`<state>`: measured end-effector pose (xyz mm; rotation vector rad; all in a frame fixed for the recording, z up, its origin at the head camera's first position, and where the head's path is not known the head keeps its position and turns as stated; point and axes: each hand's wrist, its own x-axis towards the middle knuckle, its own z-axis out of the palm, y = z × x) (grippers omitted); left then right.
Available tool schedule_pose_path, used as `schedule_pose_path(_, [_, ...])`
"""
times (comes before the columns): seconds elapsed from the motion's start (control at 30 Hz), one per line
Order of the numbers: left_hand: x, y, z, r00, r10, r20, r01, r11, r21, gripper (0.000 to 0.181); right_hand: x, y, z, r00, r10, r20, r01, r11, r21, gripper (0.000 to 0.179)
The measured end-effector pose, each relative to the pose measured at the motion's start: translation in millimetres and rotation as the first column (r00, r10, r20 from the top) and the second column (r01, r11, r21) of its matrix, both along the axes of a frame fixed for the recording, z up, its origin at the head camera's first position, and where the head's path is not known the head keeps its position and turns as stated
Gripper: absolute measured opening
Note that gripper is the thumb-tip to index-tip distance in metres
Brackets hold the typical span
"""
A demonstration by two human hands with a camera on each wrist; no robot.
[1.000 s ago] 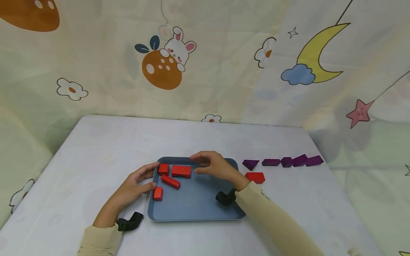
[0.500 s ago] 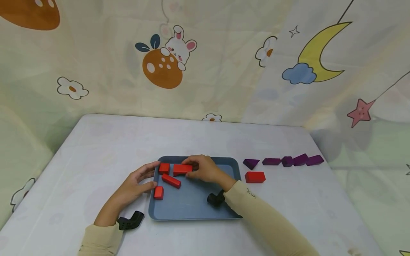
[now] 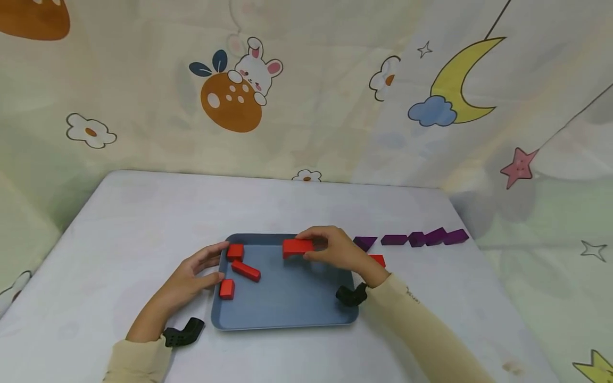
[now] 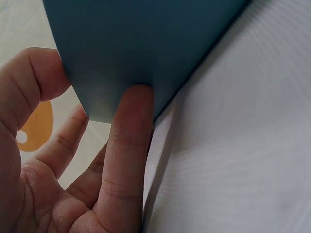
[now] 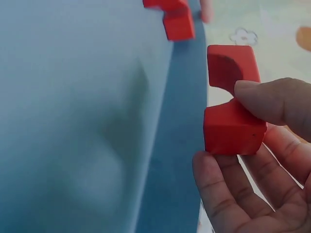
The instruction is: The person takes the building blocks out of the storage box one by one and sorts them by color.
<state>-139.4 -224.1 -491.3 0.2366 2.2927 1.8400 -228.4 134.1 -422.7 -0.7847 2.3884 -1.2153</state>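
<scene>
My right hand (image 3: 335, 249) pinches a red arch-shaped block (image 3: 298, 247) between thumb and fingers, held over the back right part of a blue tray (image 3: 287, 325). The curved cutout of the arch block (image 5: 231, 116) shows in the right wrist view. At the tray's left side, my left hand (image 3: 196, 274) rests its fingertips against the outer wall, fingers spread. The left wrist view has fingers (image 4: 131, 150) touching the tray wall (image 4: 121, 53). Along the tray's left lie a red block (image 3: 235, 251), a slanted red bar (image 3: 246, 270) and a small red block (image 3: 227, 289).
Right of the tray, a red block (image 3: 378, 259) is partly hidden by the right hand. Several purple blocks (image 3: 416, 239) form a row behind it, with a purple triangular block (image 3: 365, 243) nearest the tray. A patterned cloth (image 3: 325, 106) hangs behind the white table (image 3: 182, 207).
My right hand has taken hold of the red arch block, lifted it and carried it rightward from beside the back left red block. The left hand stays at the tray's edge; the head view has shifted slightly.
</scene>
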Motion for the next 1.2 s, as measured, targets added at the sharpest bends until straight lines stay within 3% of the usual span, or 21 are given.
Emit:
schedule_pose_path(0.23, [0.8,0.2,-0.9,1.000,0.001,0.003,-0.001,1.000,-0.009,0.069,3.5,46,9.3,0.998,-0.066,-0.017,0.066,0.998,-0.001,0.039])
schedule_pose_path(0.47, [1.3,-0.1,-1.8,1.000,0.001,0.001,-0.001,1.000,-0.004,0.069,6.4,85,12.9,0.990,-0.142,0.019,0.142,0.990,0.008,0.040])
schedule_pose_path(0.63, [1.4,0.6,-0.7,1.000,0.009,0.003,-0.009,1.000,-0.022,0.069,9.2,110,15.4,0.985,-0.171,-0.009,0.171,0.985,0.030,0.039])
schedule_pose_path(0.87, [0.8,1.4,-1.1,1.000,0.003,-0.014,-0.003,1.000,-0.004,0.069,14.8,150,16.9,0.967,-0.253,-0.021,0.254,0.964,0.077,0.037])
schedule_pose_path(1.2, [1.2,2.4,-0.1,1.000,0.011,0.005,-0.011,1.000,-0.018,0.069,21.9,193,12.3,0.949,-0.283,-0.137,0.301,0.945,0.126,0.038])
